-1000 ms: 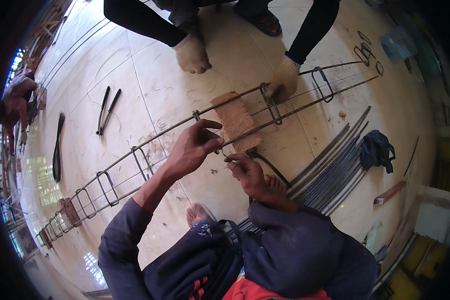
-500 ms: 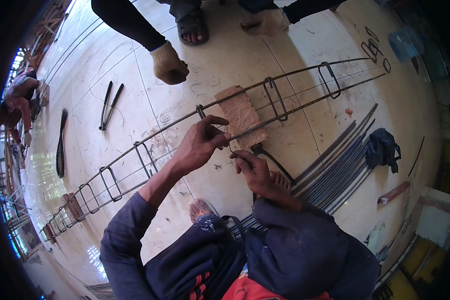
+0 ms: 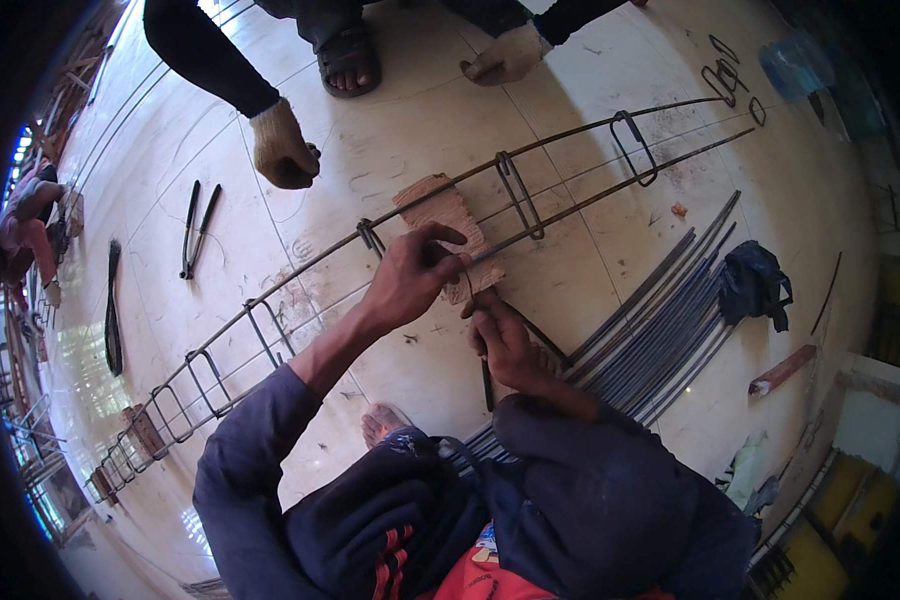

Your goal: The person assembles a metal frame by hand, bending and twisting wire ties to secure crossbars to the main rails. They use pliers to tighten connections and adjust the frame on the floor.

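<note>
A long rebar frame [image 3: 560,217], made of bars with rectangular stirrups, runs slantwise across the floor. My left hand [image 3: 415,275] is closed at its near bar, thumb and fingers at the joint, partly hiding it. A short thin wire [image 3: 471,283] hangs there, and my right hand [image 3: 507,343] pinches its lower end just below the bar. Under the frame lies a rough reddish brick [image 3: 440,205]. Beside my right hand show the dark handles of what look like pincers [image 3: 548,346]; their head is hidden.
A co-worker's gloved hands [image 3: 282,147] [image 3: 507,60] are across the frame. Long-handled pincers [image 3: 199,232] and a dark wire bundle [image 3: 114,310] lie left. Loose bars [image 3: 660,310], a black plastic bag [image 3: 753,283] and a reddish block [image 3: 782,371] lie right. Loose stirrups [image 3: 720,80] lie at the far right.
The view has shifted, so most floor things sit farther left. Relative to the frame, my right hand has moved slightly, now covering the pincers' head. My left hand stays at the bar.
</note>
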Demonstrator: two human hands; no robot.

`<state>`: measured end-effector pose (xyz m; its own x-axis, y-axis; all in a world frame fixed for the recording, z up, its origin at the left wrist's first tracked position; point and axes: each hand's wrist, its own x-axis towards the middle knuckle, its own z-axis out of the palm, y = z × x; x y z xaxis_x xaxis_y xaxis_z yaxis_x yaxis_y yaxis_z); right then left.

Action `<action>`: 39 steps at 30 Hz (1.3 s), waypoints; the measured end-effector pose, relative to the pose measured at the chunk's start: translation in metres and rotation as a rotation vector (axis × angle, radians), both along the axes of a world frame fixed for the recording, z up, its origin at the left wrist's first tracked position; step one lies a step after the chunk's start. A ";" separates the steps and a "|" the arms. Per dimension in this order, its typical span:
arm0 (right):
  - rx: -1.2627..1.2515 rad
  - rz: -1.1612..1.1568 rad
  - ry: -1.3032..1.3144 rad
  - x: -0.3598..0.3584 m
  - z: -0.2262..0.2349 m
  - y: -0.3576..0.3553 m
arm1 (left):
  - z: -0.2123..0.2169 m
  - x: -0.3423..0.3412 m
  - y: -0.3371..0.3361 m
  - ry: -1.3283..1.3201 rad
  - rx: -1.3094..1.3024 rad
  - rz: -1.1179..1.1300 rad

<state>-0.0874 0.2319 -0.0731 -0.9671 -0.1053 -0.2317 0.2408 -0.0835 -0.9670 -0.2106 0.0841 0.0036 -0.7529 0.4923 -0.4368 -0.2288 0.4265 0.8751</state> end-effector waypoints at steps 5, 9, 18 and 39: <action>0.016 -0.076 -0.123 -0.004 0.011 0.021 | -0.027 -0.009 0.023 0.056 0.162 0.053; 0.081 -0.095 -0.320 0.001 0.006 0.039 | -0.038 0.000 0.044 0.175 0.104 0.026; 0.377 -0.139 0.134 0.005 -0.060 0.082 | -0.072 0.019 0.098 0.467 0.427 0.102; 0.128 0.290 0.030 -0.025 -0.016 -0.001 | 0.002 0.064 -0.025 0.251 0.092 0.399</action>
<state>-0.1119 0.2312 -0.0886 -0.9076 -0.3493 -0.2329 0.2081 0.1076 -0.9722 -0.1463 0.0588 0.0056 -0.9674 0.1720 -0.1858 -0.1359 0.2665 0.9542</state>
